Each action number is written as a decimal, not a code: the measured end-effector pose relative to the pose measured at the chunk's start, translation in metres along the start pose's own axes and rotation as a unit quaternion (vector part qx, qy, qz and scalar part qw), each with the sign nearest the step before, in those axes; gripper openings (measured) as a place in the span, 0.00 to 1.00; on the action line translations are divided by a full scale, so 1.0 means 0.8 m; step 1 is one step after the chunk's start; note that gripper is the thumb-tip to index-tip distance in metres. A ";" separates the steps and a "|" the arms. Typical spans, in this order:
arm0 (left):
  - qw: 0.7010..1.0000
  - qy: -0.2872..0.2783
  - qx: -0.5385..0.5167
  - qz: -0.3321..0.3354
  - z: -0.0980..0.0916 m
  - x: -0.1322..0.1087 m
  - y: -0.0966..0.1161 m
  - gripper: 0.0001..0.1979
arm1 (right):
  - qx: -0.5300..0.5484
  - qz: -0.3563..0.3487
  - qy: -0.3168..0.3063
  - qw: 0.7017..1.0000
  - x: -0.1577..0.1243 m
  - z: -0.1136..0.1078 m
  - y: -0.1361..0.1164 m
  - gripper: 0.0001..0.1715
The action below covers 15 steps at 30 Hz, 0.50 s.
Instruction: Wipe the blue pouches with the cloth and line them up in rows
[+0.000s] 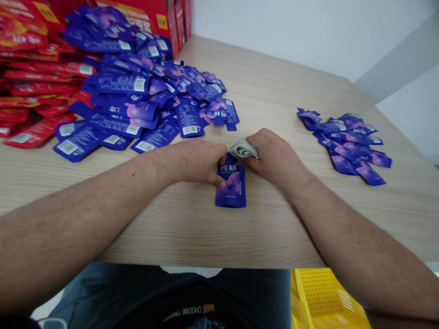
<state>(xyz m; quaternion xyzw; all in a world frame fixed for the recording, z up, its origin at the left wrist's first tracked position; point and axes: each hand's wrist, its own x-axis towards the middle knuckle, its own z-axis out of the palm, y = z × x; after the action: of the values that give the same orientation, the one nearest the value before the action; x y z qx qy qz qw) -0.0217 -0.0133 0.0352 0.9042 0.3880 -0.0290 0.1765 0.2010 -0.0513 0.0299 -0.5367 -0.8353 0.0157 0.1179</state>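
Dark printed shirt fronts a wood-grain table where one blue-purple pouch lies flat, its left edge held by the curled left hand, its top met by folded grey cloth gripped in the right hand, whose hard push could skid or crease it.

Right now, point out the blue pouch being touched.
The lone blue pouch held by the left hand, cloth in the right hand at its top; others lie in the left pile or right cluster.
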 end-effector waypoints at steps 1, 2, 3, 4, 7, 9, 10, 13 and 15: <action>1.000 0.002 0.002 -0.001 0.000 0.000 0.000 0.25 | 0.005 -0.002 0.009 1.000 -0.002 0.000 0.001 0.12; 1.000 0.010 -0.001 -0.006 0.000 0.000 -0.001 0.26 | 0.008 0.000 0.017 1.000 -0.003 0.000 0.001 0.11; 1.000 0.024 -0.006 -0.016 0.001 0.000 -0.001 0.27 | 0.005 0.009 0.024 1.000 -0.005 -0.001 0.001 0.10; 0.999 0.043 -0.012 -0.030 0.002 0.001 -0.001 0.27 | -0.002 0.023 0.026 0.999 -0.007 -0.003 0.001 0.09; 0.993 0.095 -0.012 -0.071 0.007 0.002 0.001 0.30 | -0.036 0.082 -0.006 0.996 -0.011 -0.013 0.003 0.14; 0.992 0.100 -0.007 -0.078 0.009 0.001 0.006 0.32 | -0.044 0.112 -0.051 0.991 -0.013 -0.021 0.002 0.15; 0.992 0.097 -0.009 -0.077 0.009 0.000 0.009 0.31 | -0.042 0.121 -0.075 0.989 -0.013 -0.024 0.000 0.15; 0.993 0.089 -0.044 -0.071 0.010 -0.002 0.019 0.28 | -0.029 0.127 -0.121 0.984 -0.014 -0.027 -0.007 0.13; 0.987 0.099 -0.097 -0.075 0.012 -0.002 0.022 0.24 | -0.028 0.121 -0.121 0.985 -0.014 -0.026 -0.012 0.12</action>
<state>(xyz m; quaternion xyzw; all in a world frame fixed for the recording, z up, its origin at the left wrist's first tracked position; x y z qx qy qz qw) -0.0096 -0.0289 0.0321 0.8495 0.4711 0.0855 0.2215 0.2017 -0.0675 0.0493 -0.6308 -0.7727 0.0714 -0.0021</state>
